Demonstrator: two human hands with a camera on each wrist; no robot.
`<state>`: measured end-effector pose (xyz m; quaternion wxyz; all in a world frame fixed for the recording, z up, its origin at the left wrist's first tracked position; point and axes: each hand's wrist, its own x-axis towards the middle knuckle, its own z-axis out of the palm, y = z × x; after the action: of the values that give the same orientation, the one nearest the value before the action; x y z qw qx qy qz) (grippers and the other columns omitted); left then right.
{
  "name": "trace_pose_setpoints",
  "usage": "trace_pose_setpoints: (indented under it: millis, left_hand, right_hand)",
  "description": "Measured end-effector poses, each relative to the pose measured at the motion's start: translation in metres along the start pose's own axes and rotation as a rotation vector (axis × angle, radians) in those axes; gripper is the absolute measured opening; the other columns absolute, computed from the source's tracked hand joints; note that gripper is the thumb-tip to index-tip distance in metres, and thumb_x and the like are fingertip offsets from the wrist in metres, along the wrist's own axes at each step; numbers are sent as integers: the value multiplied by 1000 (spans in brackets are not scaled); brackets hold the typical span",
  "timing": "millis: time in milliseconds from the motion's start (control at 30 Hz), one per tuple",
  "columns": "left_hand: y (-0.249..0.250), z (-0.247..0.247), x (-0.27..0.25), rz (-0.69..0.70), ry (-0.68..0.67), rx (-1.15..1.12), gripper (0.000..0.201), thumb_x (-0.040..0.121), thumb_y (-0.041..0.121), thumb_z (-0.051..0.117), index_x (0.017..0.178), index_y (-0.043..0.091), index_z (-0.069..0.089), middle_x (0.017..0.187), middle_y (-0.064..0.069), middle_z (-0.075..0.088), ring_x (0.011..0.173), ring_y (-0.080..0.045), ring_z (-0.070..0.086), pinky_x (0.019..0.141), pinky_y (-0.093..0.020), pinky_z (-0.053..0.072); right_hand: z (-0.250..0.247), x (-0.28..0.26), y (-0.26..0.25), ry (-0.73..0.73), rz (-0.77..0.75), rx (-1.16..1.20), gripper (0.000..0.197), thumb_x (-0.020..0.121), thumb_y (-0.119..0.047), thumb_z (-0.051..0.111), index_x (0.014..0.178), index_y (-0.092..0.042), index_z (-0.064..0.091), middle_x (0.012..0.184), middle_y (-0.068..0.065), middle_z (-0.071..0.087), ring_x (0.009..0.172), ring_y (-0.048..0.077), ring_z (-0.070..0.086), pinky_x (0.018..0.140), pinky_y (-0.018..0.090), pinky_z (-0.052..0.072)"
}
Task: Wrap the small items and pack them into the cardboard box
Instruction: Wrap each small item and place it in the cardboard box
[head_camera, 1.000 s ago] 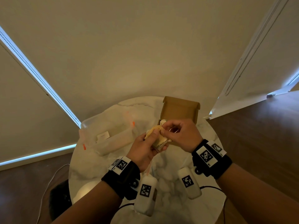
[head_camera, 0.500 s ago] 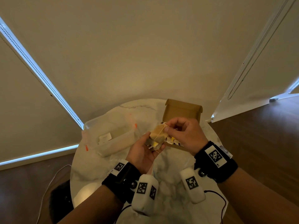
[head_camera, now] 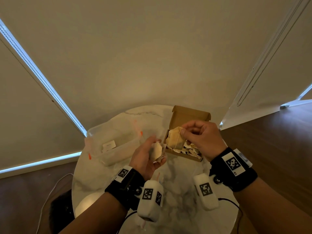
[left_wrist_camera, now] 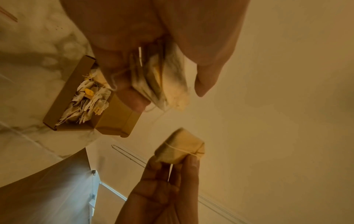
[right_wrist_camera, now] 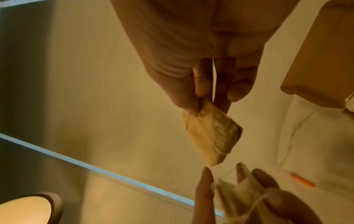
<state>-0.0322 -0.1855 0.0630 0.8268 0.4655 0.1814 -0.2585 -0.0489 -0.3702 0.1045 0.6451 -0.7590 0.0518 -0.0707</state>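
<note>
My right hand (head_camera: 183, 132) pinches a tea bag wrapped in its own string (head_camera: 175, 139) (left_wrist_camera: 180, 146) (right_wrist_camera: 210, 133) just above the open cardboard box (head_camera: 185, 115). The box (left_wrist_camera: 65, 97) lies on the round marble table (head_camera: 177, 186) and holds several wrapped tea bags (head_camera: 190, 148) with yellow tags. My left hand (head_camera: 152, 149) holds a small bunch of unwrapped tea bags (head_camera: 157, 152) (left_wrist_camera: 162, 80) (right_wrist_camera: 235, 195) in its curled fingers, to the left of the box, with loose strings trailing.
A clear plastic tub (head_camera: 111, 146) with orange clips stands on the left of the table. A pale wall rises behind the table edge. A white cable (head_camera: 49, 196) and a dark object lie on the wooden floor at lower left.
The hands have parted. My right hand has carried the wrapped tea bag right, over the box, while the left hand keeps the other bags and has dropped slightly left.
</note>
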Motion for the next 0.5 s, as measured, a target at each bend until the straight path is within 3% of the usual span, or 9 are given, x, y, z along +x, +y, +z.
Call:
trace_pose_setpoints:
  millis: [67, 167, 300, 400, 500]
  left_hand:
    - [-1, -1, 3, 12, 53, 101, 25, 87, 34, 68, 89, 10, 65, 63, -4, 58, 52, -16, 50, 47, -24, 42]
    - [-3, -3, 5, 92, 71, 228, 19, 86, 22, 71, 91, 3, 69, 62, -4, 56, 46, -13, 44, 41, -21, 34]
    - [-2, -2, 1, 283, 20, 389, 13, 84, 15, 72, 91, 5, 75, 71, -8, 70, 49, -9, 56, 45, -20, 42]
    - [0, 0, 0, 383, 7, 456, 8, 79, 9, 76, 86, 5, 76, 68, -4, 70, 56, -9, 60, 52, -20, 47]
    - [0, -1, 0, 434, -2, 503, 9, 76, 14, 79, 83, 9, 77, 67, -1, 70, 59, -8, 61, 56, -20, 48]
  right_hand:
    - [4, -3, 4, -34, -6, -67, 5, 82, -8, 73, 87, -9, 72, 75, 9, 73, 59, 8, 63, 57, 22, 53]
    - [11, -4, 11, -63, -19, -106, 6, 81, -7, 73, 85, -10, 72, 72, 1, 73, 61, 5, 65, 58, 15, 50]
    - [15, -3, 20, -90, -11, -139, 8, 79, -9, 76, 81, -16, 72, 67, -4, 72, 61, 5, 65, 60, 15, 49]
    - [17, -5, 24, -122, -25, -153, 12, 77, -7, 77, 81, -18, 72, 66, -4, 71, 63, 7, 66, 63, 18, 52]
    - [18, -5, 26, -122, -19, -153, 13, 76, -8, 78, 85, -14, 72, 71, 0, 72, 66, 9, 67, 65, 22, 53]
